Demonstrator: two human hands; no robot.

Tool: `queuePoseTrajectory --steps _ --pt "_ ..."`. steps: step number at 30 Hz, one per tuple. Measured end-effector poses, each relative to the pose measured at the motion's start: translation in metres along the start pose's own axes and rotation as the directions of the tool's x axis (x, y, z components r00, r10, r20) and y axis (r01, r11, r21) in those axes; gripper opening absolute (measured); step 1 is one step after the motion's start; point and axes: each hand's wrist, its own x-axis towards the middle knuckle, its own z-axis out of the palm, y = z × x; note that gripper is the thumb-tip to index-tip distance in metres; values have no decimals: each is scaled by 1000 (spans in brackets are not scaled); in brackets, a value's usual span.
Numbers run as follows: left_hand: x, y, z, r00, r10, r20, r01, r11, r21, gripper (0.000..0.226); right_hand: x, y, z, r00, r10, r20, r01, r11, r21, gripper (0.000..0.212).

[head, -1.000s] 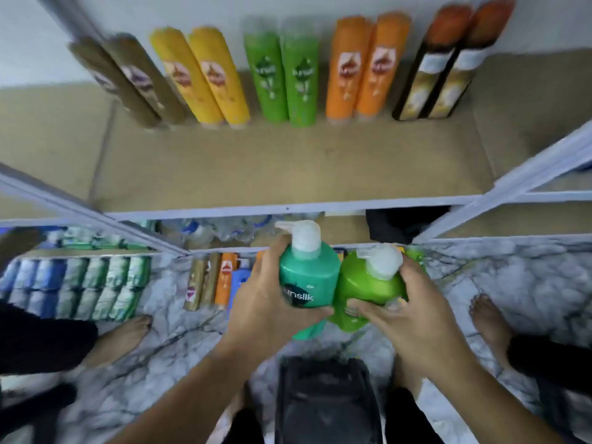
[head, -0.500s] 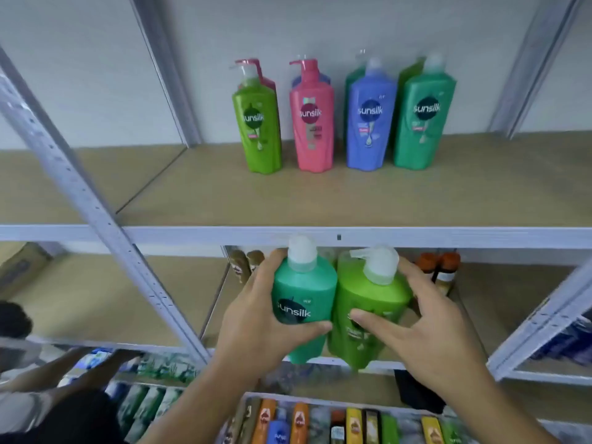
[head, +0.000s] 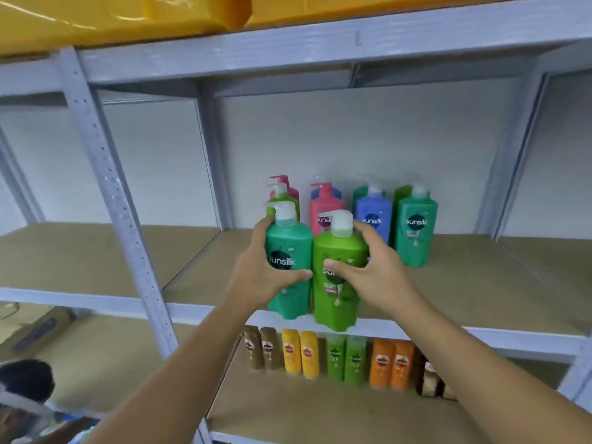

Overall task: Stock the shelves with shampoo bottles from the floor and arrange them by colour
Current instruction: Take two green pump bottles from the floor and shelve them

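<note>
- a teal pump bottle is gripped by the left hand, with the thumb laid across the label and the fingers curled round the far side
- a lime pump bottle is gripped by the right hand, with the thumb pressed on the front label and the fingers wrapped round the shoulder beside the white pump
- the two held bottles are kept upright and pressed side against side, the teal one in the left grip, the lime one in the right grip
- both are held at the front rail of the middle shelf; whether their bases touch the board cannot be told
- just beyond the grip, at the back of the same shelf, a row of pump bottles is seen: a lime shelf bottle behind the left hand's bottle, a pink bottle behind the two held pumps, a blue bottle just past the right hand's fingers, and a teal shelf bottle further right
- more bottles are partly hidden behind that row
- below the grip, on the lower shelf, slim bottles are lined up in pairs: brown pair, yellow pair, green pair, orange pair, then a dark pair at the right end
- above the grip, yellow packaging is laid on the top shelf
- well below and to the left of the left forearm, another person's head is glimpsed
</note>
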Motion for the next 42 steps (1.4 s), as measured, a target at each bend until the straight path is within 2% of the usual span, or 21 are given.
queuePoseTrajectory --steps 8,14,19,26,36,42 --pt "44 -48 15 996 -81 24 82 993 -83 109 54 29 40 1000 30 10 -30 999 33 61" --pt "45 -86 30 994 -92 58 103 968 -228 110 51 64 46 991 79 106 -90 991 102 95" --pt "35 -119 45 970 -188 153 207 971 -117 110 47 95 56 971 185 152 -206 969 136 71" --pt "58 -132 51 947 -299 115 299 954 20 95 57 116 74 964 205 168 -232 959 162 73" --pt "74 -139 64 939 -345 17 342 936 84 90 73 135 92 975 221 37 -223 970 97 89" --pt "74 -146 66 948 -317 -20 317 943 99 92 73 144 95 975 220 -32 -218 975 41 88"
